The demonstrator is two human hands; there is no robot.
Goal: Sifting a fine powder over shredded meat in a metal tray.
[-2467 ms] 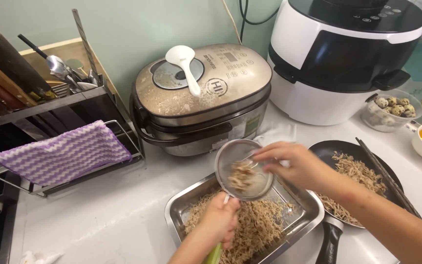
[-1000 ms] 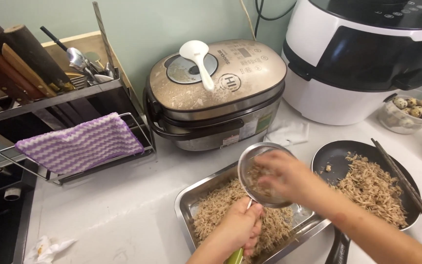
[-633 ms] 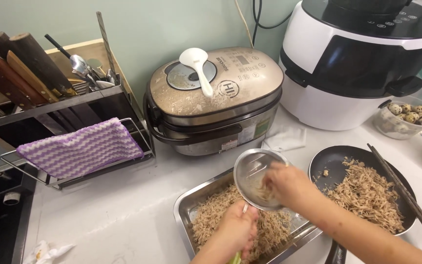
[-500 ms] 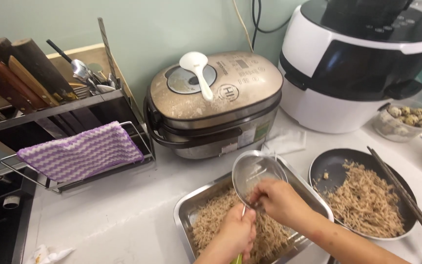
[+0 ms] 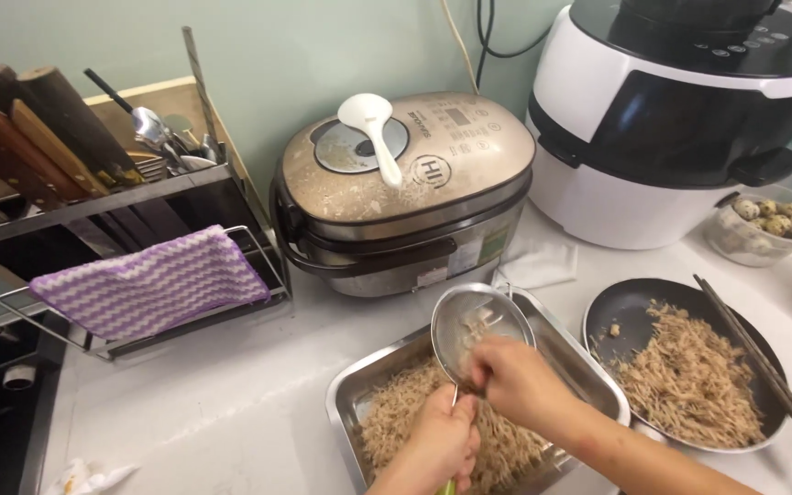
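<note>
My left hand [image 5: 440, 447] grips the handle of a small round metal strainer [image 5: 469, 327], held tilted over a rectangular steel tray [image 5: 572, 350] of shredded brownish food [image 5: 394, 420]. My right hand [image 5: 517, 383] reaches into the strainer's lower rim, fingers bunched against the mesh, where a few shreds cling. To the right, a black frying pan [image 5: 636, 302] holds more of the same shredded food [image 5: 700, 385], with dark chopsticks [image 5: 763, 370] resting across its right edge.
Behind the tray stands a gold rice cooker [image 5: 405, 197] with a white rice paddle [image 5: 374, 128] on its lid, and a large white-and-black cooker [image 5: 680, 110]. A rack [image 5: 93, 197] with knives and a purple cloth [image 5: 148, 286] is on the left. A bowl of quail eggs [image 5: 766, 224] sits at right.
The strainer, first held level above the tray, is now tilted up on edge. My right hand slid down from its side to its lower rim. The view shifted slightly.
</note>
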